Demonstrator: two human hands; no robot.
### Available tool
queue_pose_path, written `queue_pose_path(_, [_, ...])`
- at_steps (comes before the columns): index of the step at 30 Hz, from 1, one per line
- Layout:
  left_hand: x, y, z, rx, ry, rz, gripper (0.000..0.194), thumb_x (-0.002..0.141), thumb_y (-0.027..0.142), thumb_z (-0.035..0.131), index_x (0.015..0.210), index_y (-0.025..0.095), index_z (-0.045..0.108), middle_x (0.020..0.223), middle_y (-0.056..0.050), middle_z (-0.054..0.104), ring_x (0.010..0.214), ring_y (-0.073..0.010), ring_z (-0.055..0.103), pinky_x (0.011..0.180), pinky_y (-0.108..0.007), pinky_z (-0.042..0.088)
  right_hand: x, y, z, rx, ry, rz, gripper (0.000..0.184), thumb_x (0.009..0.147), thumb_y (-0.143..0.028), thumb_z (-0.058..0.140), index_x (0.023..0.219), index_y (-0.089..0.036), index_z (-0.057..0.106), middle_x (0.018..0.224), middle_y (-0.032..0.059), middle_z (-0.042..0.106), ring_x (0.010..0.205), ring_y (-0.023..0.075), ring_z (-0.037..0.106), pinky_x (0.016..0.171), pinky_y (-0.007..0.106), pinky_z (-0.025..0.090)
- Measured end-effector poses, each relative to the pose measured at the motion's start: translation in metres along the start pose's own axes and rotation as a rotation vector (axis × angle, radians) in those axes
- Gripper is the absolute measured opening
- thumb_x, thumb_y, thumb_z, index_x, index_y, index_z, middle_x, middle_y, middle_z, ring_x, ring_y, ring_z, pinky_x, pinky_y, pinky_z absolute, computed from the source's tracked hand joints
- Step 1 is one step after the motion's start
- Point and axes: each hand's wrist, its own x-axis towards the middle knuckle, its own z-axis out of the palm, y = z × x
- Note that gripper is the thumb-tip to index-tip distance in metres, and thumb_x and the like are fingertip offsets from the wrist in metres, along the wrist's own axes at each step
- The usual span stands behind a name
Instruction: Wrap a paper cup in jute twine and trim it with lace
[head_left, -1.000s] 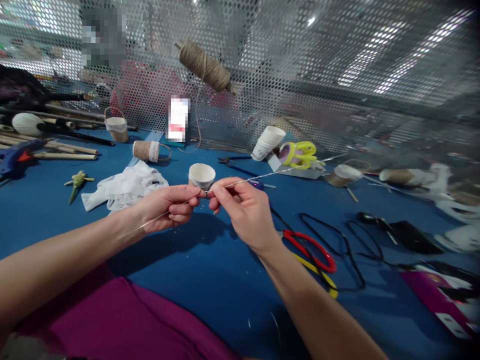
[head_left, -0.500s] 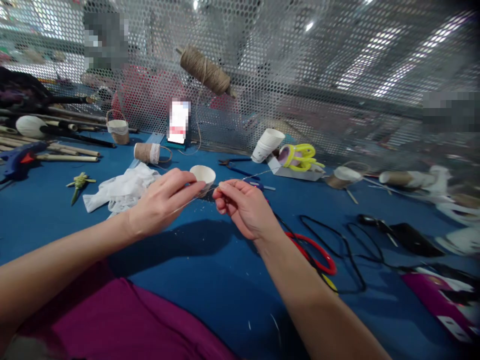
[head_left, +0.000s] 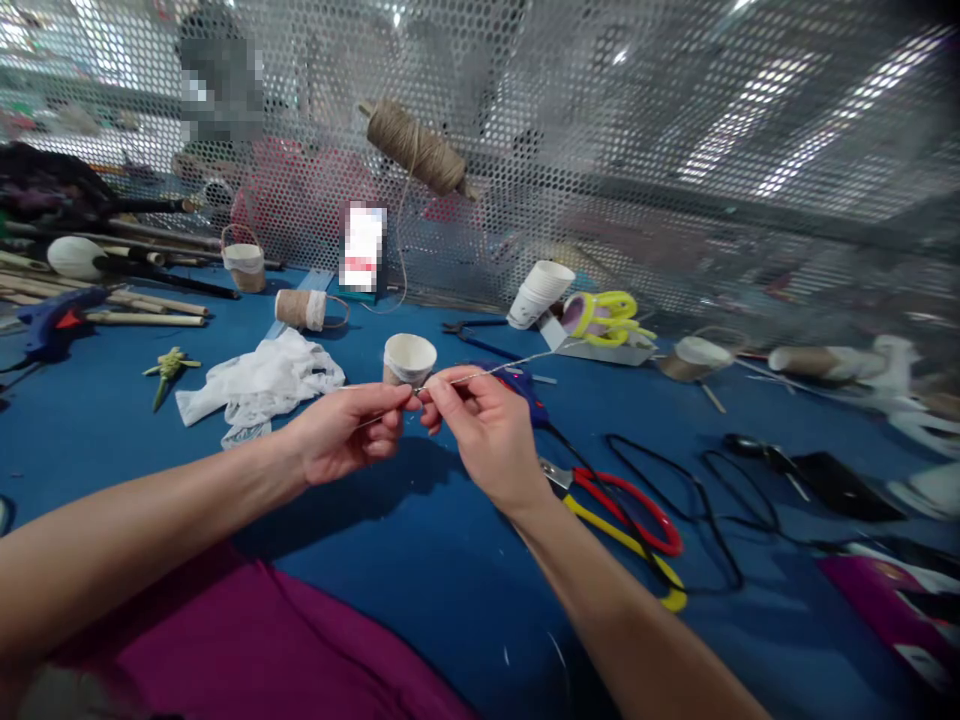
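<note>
A thin, shiny twisted wire runs between my two hands and sticks out past the right one, up toward the yellow-handled item. My left hand pinches it between thumb and forefinger. Close beside, my right hand pinches the same wire, the fingertips of both hands almost touching. Just behind the fingertips stands a paper cup with a white rim and brown lower part, partly hidden. White lace fabric lies crumpled behind my left wrist.
Red-and-yellow-handled cutters and a black cord lie right of my right forearm. Farther back are a glue gun, pliers, stacked paper cups and twine-wrapped baskets. A twine spool hangs on the perforated metal screen.
Half a second ago my left hand was turned over, apart from the right; now it pinches the wire beside it again. My right hand keeps its hold.
</note>
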Motion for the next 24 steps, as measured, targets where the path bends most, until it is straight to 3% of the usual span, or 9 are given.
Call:
queue_pose_path(2, [0.001,-0.003,0.001,-0.09,-0.036,-0.029,0.019,0.082,0.027,0.048,0.07,0.013,0.055,0.048,0.007,0.034,0.039,-0.0033,0.024,0.037,-0.016,0.021,0.002,0.002,-0.001,0.008,0.015,0.01,0.011,0.076,-0.025,0.058,0.07,-0.016,0.058,0.064,-0.0005,0.061,0.05,0.0082,0.055,0.049,0.024,0.046])
queue_pose_path(5, [0.002,-0.007,-0.003,0.27,-0.002,0.137,0.026,0.086,0.031,0.043,0.073,0.013,0.055,0.052,0.003,0.046,0.041,-0.0049,0.033,0.04,-0.018,0.026,0.01,0.007,-0.005,0.161,0.063,0.181,0.012,0.071,-0.026,0.062,0.066,-0.016,0.058,0.057,-0.0018,0.06,0.046,0.008,0.052,0.045,0.023,0.043])
queue_pose_path(7, [0.001,-0.01,-0.009,0.709,0.048,0.425,0.027,0.088,0.03,0.041,0.072,0.013,0.057,0.057,0.0,0.053,0.047,-0.0073,0.041,0.045,-0.02,0.033,0.015,0.011,-0.01,0.259,0.095,0.296,0.014,0.068,-0.026,0.063,0.06,-0.016,0.057,0.053,-0.0023,0.058,0.043,0.0069,0.05,0.041,0.021,0.039])
queue_pose_path(10, [0.0,-0.012,-0.015,1.295,0.08,0.989,0.02,0.087,0.018,0.042,0.077,0.014,0.059,0.069,-0.005,0.059,0.063,-0.0124,0.05,0.059,-0.025,0.043,0.02,0.012,-0.014,0.287,0.092,0.355,0.016,0.067,-0.026,0.062,0.056,-0.016,0.055,0.047,-0.0028,0.055,0.041,0.0058,0.047,0.038,0.02,0.036])
queue_pose_path(12, [-0.001,-0.01,-0.017,1.499,0.155,1.255,0.014,0.085,0.012,0.044,0.085,0.014,0.058,0.083,-0.009,0.061,0.074,-0.0153,0.052,0.067,-0.029,0.045,0.02,0.01,-0.013,0.292,0.083,0.368,0.016,0.066,-0.025,0.062,0.055,-0.016,0.056,0.047,-0.0028,0.056,0.041,0.0059,0.047,0.038,0.02,0.036])
queue_pose_path(13, [-0.001,-0.008,-0.017,1.553,0.213,1.322,0.012,0.085,0.011,0.046,0.087,0.013,0.057,0.088,-0.01,0.061,0.077,-0.0162,0.052,0.07,-0.031,0.046,0.019,0.009,-0.012,0.293,0.077,0.371,0.016,0.066,-0.025,0.063,0.055,-0.016,0.056,0.047,-0.0026,0.056,0.041,0.006,0.047,0.038,0.02,0.036])
queue_pose_path(16, [-0.001,-0.001,-0.018,1.606,0.334,1.353,0.006,0.083,0.015,0.052,0.086,0.013,0.056,0.085,-0.009,0.061,0.075,-0.0167,0.051,0.069,-0.031,0.046,0.013,0.007,-0.006,0.296,0.059,0.359,0.014,0.067,-0.024,0.063,0.057,-0.016,0.057,0.049,-0.0024,0.057,0.042,0.0065,0.049,0.039,0.02,0.037])
queue_pose_path(22, [-0.001,0.004,-0.017,1.51,0.205,1.256,0.02,0.086,0.018,0.047,0.072,0.014,0.061,0.068,-0.005,0.06,0.063,-0.0139,0.048,0.059,-0.026,0.042,0.006,0.01,0.002,0.257,-0.005,0.261,0.013,0.071,-0.026,0.063,0.065,-0.016,0.058,0.055,-0.002,0.06,0.045,0.0074,0.052,0.042,0.021,0.041])
queue_pose_path(24, [-0.001,0.004,-0.014,1.311,0.228,1.109,0.017,0.082,0.02,0.052,0.07,0.014,0.062,0.067,-0.004,0.059,0.062,-0.013,0.048,0.058,-0.026,0.041,0.004,0.008,0.002,0.226,-0.004,0.22,0.013,0.073,-0.026,0.062,0.066,-0.016,0.057,0.056,-0.0018,0.06,0.046,0.0077,0.053,0.042,0.021,0.043])
